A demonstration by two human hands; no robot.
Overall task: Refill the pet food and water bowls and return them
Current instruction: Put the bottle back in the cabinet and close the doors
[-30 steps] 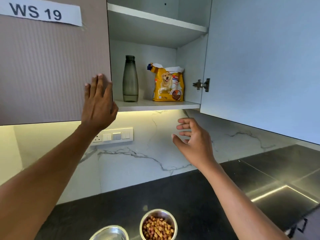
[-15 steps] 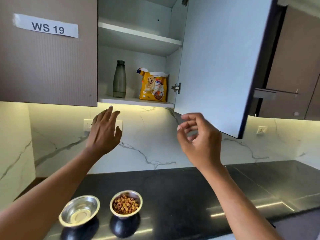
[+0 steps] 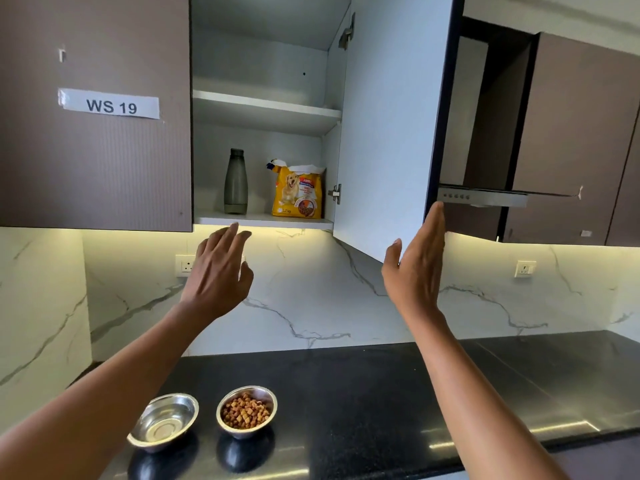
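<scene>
Two steel bowls stand on the black counter: the left bowl looks to hold water, the right bowl is full of brown kibble. In the open upper cabinet a dark grey bottle and a yellow dog food bag stand on the lower shelf. My left hand is raised below that shelf, fingers apart, holding nothing. My right hand is flat and upright, its fingertips at the lower outer edge of the open cabinet door.
The closed door on the left carries a "WS 19" label. A range hood juts out to the right of the open door. Wall sockets sit on the marble backsplash. The upper cabinet shelf holds nothing.
The view has pulled back from the cabinet. My left hand dropped from the closed door to below the shelf. My right hand opened flat and rose to the open door's outer edge.
</scene>
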